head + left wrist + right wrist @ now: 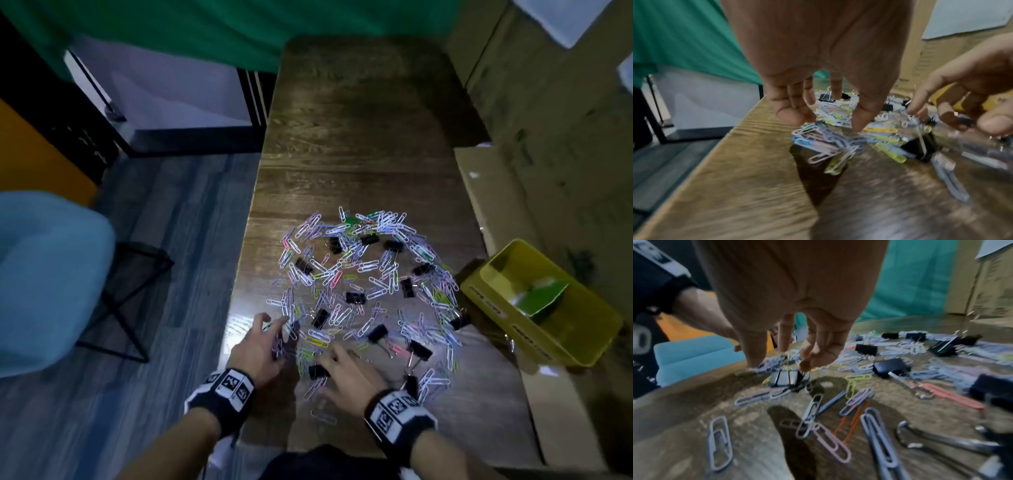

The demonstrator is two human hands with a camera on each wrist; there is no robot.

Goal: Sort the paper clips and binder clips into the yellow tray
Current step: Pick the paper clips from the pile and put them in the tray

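Item one, nearest me: my right hand [346, 371], fingers curled down onto a black binder clip [317, 371] at the near edge of the pile. The right wrist view shows the fingertips [807, 365] meeting just above that clip's wire handles; whether they have truly pinched it I cannot tell through the blur.

Item two: my left hand [262, 344], fingers relaxed and spread, tips touching a bunch of paper clips [824, 142] near the left edge of the worktop [359, 144] — gathering or raking, I judge, with nothing gripped.

Item three: the main pile of paper clips [363, 274], pastel white, lilac, pink and yellow-green, strewn in a wide rough ring over the middle of the worktop, many overlapping. Black binder clips [352, 297] lie scattered among them, a dozen or so by rough count.

Item four, to the right and further off: the yellow tray [544, 308], tilted, resting partly on cardboard boxes [496, 205] beside the worktop. One compartment holds something green and white; I see no clips in it, though its inside is partly hidden.

Progress, as I judge it: barely begun — nearly the whole stock sits on the worktop, unsorted, and every clip of both kinds is left to carry across.
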